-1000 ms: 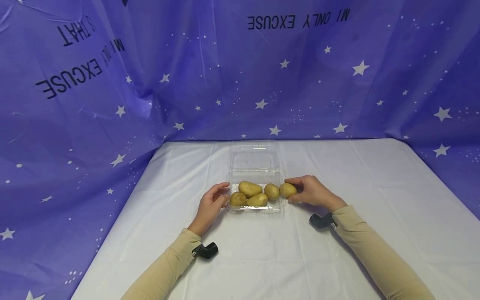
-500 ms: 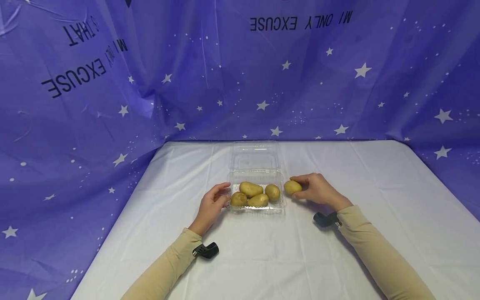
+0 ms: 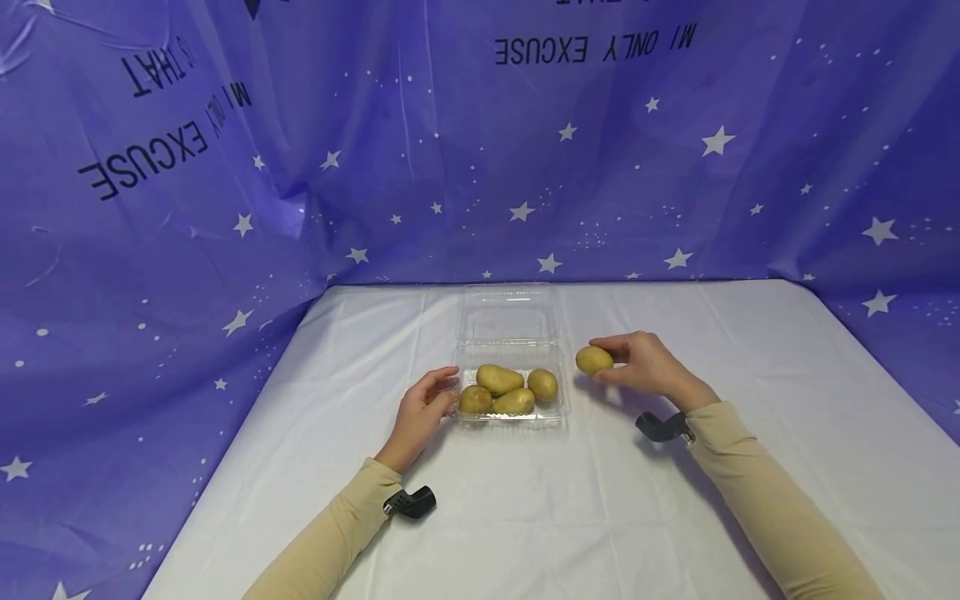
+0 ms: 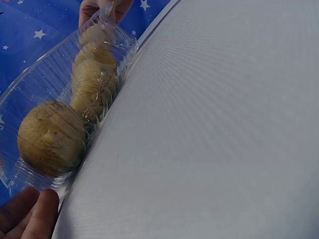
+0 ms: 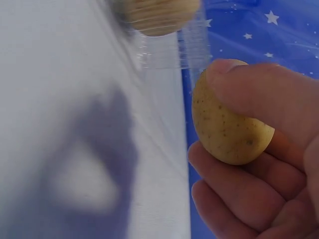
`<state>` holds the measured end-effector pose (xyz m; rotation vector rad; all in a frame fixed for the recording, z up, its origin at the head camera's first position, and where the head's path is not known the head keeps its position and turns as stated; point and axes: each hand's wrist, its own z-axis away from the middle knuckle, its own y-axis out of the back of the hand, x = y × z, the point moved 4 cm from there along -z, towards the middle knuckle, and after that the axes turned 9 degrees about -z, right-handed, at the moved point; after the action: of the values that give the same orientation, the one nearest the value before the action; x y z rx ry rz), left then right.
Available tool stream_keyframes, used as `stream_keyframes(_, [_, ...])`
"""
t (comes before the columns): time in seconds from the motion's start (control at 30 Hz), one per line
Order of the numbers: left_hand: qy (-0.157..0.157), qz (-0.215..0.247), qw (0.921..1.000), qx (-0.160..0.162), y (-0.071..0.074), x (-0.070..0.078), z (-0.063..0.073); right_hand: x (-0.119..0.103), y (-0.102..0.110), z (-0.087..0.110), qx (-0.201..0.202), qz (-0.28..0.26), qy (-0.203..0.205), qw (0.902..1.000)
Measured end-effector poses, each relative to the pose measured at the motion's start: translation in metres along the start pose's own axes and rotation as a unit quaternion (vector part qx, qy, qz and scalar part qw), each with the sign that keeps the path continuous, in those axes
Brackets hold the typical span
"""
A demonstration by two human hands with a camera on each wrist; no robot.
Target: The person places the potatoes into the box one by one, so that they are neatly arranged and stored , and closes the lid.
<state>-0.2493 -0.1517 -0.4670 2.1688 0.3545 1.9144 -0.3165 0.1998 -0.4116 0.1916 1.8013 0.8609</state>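
Note:
In the head view, a potato is pinched between the thumb and fingers of my right hand, raised just right of a clear plastic clamshell container. The right wrist view shows this small, speckled potato close up, partly covered by the thumb. Several more potatoes lie in the container's base, whose lid is folded back behind it. My left hand rests at the container's left side, its fingertips right at the ribbed wall in the left wrist view.
A white cloth covers the table under the container. Behind and to the left hangs a blue-purple sheet with stars and lettering. A dark wrist camera sticks out from the left sleeve, another camera from the right.
My right hand has lifted the potato from the container's right edge and carried it up and to the right, away from the container. The left hand has stayed where it was.

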Motion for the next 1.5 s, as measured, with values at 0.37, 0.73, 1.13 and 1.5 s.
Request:
stream_keyframes(0.37, [0.002, 0.0, 1.0, 0.004, -0.001, 0.0, 0.0, -0.019, 0.012, -0.013, 0.008, 0.006, 0.015, 0.9998])
stream_keyframes(0.73, [0.004, -0.003, 1.0, 0.004, 0.0, -0.002, -0.001, -0.043, 0.007, -0.028, -0.003, -0.009, 0.03, 0.9995])
stream_keyframes(1.13, [-0.003, -0.005, 0.9999, 0.008, -0.001, 0.0, -0.001, -0.061, -0.011, -0.045, -0.025, -0.035, 0.066, 0.9969])
stream_keyframes(1.5, [-0.002, 0.001, 1.0, 0.008, -0.001, -0.001, -0.001, -0.072, -0.036, -0.056, -0.066, -0.029, 0.059, 0.9956])
